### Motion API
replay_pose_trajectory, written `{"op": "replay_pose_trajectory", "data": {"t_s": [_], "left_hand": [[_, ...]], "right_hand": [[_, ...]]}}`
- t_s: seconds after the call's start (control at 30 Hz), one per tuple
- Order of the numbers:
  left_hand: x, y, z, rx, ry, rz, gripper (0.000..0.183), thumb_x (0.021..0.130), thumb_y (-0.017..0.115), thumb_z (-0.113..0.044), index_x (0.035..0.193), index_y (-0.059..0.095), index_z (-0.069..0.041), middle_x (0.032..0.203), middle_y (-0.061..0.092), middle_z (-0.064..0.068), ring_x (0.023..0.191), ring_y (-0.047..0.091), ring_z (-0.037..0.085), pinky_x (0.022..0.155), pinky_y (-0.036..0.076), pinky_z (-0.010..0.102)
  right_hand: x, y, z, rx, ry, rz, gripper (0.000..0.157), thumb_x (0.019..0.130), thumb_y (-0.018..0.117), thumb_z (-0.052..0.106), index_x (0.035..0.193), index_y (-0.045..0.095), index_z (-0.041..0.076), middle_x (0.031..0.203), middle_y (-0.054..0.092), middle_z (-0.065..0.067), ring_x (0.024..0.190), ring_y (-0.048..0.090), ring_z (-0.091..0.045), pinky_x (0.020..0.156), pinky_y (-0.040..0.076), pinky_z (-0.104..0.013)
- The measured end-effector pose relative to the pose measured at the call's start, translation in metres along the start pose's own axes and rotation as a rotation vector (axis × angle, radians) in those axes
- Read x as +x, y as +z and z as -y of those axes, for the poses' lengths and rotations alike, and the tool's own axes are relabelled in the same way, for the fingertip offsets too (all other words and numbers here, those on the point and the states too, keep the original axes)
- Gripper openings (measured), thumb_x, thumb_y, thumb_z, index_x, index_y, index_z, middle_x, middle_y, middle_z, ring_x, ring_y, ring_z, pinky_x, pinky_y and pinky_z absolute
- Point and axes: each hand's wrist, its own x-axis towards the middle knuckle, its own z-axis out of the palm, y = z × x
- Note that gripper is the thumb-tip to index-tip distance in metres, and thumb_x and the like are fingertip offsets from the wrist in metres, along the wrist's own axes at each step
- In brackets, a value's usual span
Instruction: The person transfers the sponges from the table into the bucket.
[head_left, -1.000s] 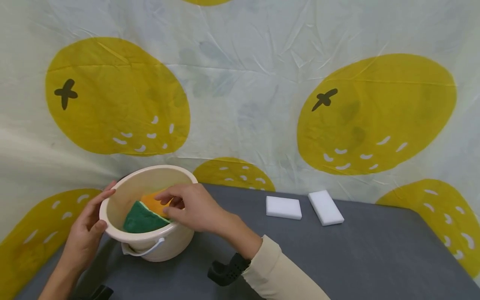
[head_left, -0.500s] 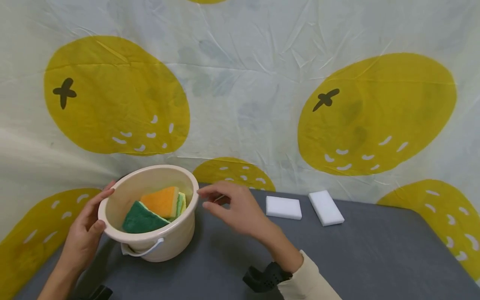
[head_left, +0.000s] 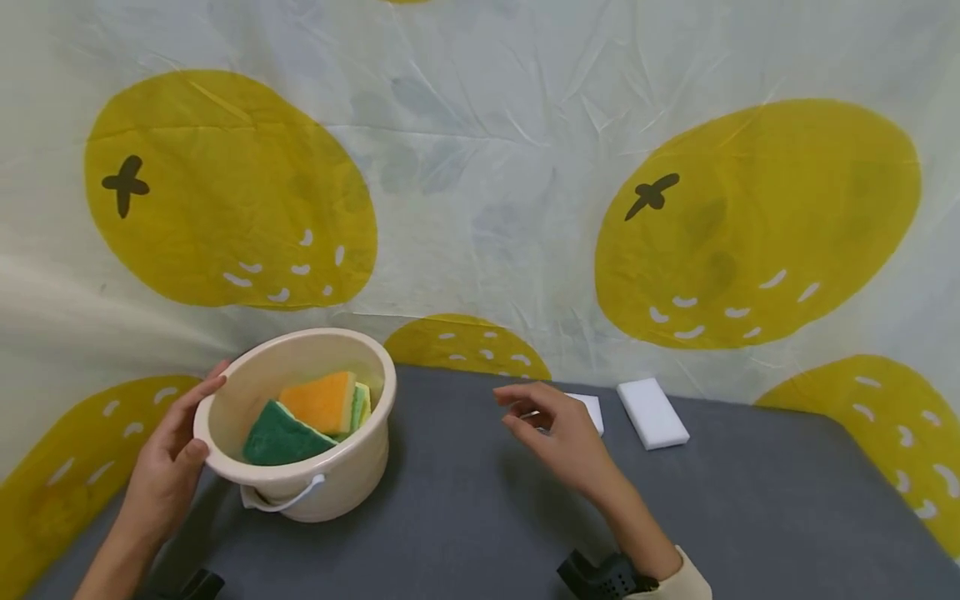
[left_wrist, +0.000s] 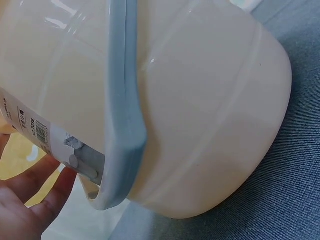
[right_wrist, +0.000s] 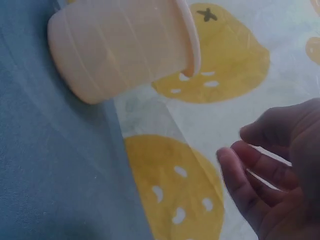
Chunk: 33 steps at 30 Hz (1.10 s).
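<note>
At the left of the head view stands a cream bucket [head_left: 315, 492], tilted a little, with a pale blue handle [left_wrist: 122, 125] hanging down its side. My left hand [head_left: 167, 467] holds it by the left side, thumb and fingers spread along the rim. Inside the bucket lie a dark green sponge [head_left: 285, 437], an orange sponge [head_left: 318, 404] and a light green and yellow one [head_left: 362, 407]. My right hand [head_left: 558, 429] hovers over the table right of the bucket, holding nothing, fingers loosely bent. Behind it, a white sponge block [head_left: 591, 410] is partly hidden.
A second white sponge block [head_left: 652, 414] lies to the right, close to the table's back edge. The dark grey table [head_left: 750, 500] meets a whitish cloth [head_left: 487, 208] printed with big yellow fruits, which hangs behind and along the sides.
My right hand has come out of the bucket and moved right, to in front of the white blocks, uncovering the orange sponge. My left hand stays on the bucket.
</note>
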Motion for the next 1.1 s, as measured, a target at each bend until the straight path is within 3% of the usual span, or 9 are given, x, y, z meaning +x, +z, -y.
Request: {"op": "replay_pose_trajectory", "data": {"t_s": [0.23,0.5,0.77,1.1], "left_hand": [[-0.001,0.001,0.004,-0.019,0.007,-0.009,0.054,0.092,0.047,-0.005,0.136,0.021,0.009,0.146,0.012,0.015,0.132,0.013,0.024,0.097,0.03,0.02],[0.0,0.001,0.002,-0.005,-0.014,-0.001,0.053,0.092,0.047,-0.005,0.137,0.022,0.007,0.147,0.013,0.014,0.131,0.013,0.023,0.096,0.031,0.019],[-0.001,-0.002,-0.001,-0.023,-0.012,-0.007,0.054,0.091,0.047,-0.007,0.137,0.021,0.007,0.147,0.014,0.013,0.131,0.014,0.023,0.095,0.032,0.019],[-0.001,0.0,0.0,-0.019,-0.023,-0.023,0.054,0.092,0.047,-0.008,0.137,0.021,0.007,0.147,0.013,0.012,0.131,0.013,0.023,0.095,0.032,0.019]], "right_hand": [[-0.003,-0.009,-0.03,-0.05,0.007,-0.002,0.03,0.082,0.065,0.019,0.112,0.06,0.024,0.105,0.06,0.008,0.088,0.058,-0.009,0.072,0.049,-0.029],[-0.012,-0.039,-0.056,-0.115,0.17,-0.103,0.029,0.082,0.065,0.021,0.111,0.061,0.02,0.1,0.062,0.002,0.086,0.057,-0.01,0.074,0.048,-0.031],[-0.013,-0.039,-0.07,-0.199,0.194,-0.114,0.032,0.08,0.067,0.014,0.112,0.062,0.012,0.101,0.063,-0.003,0.09,0.058,-0.016,0.074,0.049,-0.032],[-0.022,-0.046,-0.095,-0.287,0.343,-0.109,0.053,0.08,0.067,0.019,0.128,0.046,0.011,0.113,0.056,-0.012,0.089,0.051,-0.024,0.071,0.044,-0.037]]}}
